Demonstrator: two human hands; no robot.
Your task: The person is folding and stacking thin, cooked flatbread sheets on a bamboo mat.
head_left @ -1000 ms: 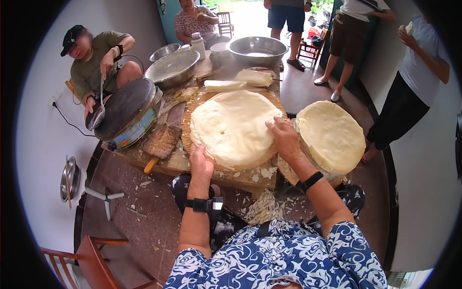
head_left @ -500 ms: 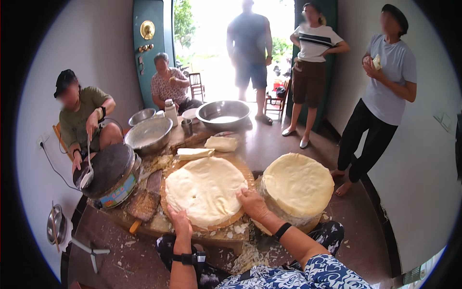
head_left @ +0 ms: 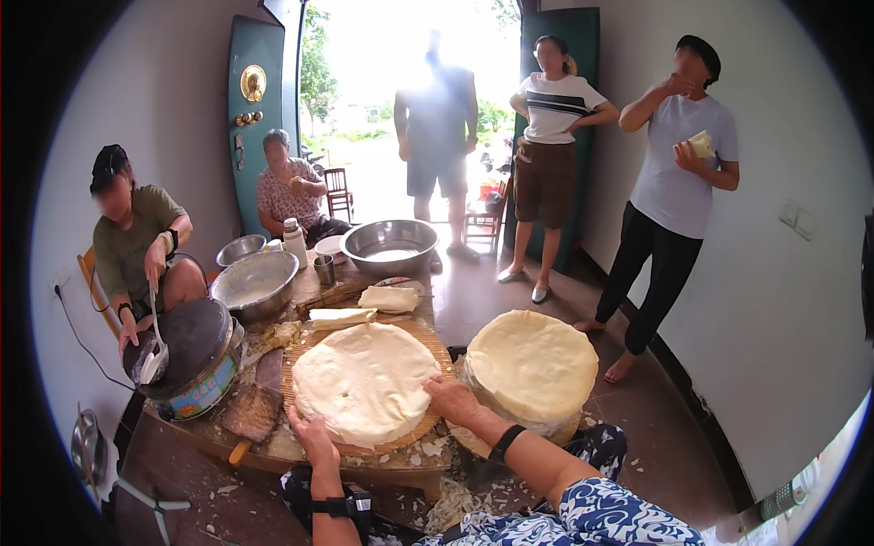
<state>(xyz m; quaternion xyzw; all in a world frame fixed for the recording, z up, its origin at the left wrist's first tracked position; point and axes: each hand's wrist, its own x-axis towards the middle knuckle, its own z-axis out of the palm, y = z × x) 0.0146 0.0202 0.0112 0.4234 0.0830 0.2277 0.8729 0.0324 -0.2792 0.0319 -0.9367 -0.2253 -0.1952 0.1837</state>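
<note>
A large round pale flatbread (head_left: 364,380) lies on a round woven mat (head_left: 435,344) on the low wooden table (head_left: 273,450). My left hand (head_left: 312,435) rests on the flatbread's near edge, fingers spread flat. At its right edge my right hand (head_left: 449,397) presses down, also flat and holding nothing. A tall stack of finished flatbreads (head_left: 532,364) sits to the right, close to my right forearm.
A seated person at the left works a ladle (head_left: 153,357) over a round electric griddle (head_left: 187,350). Metal bowls (head_left: 255,282) and a large metal basin (head_left: 390,246) stand at the table's far end, with folded flatbreads (head_left: 389,298). Several people stand by the open doorway.
The view has tilted up, so the doorway and standing people show and the table sits lower. Both hands stay on the flatbread's edges.
</note>
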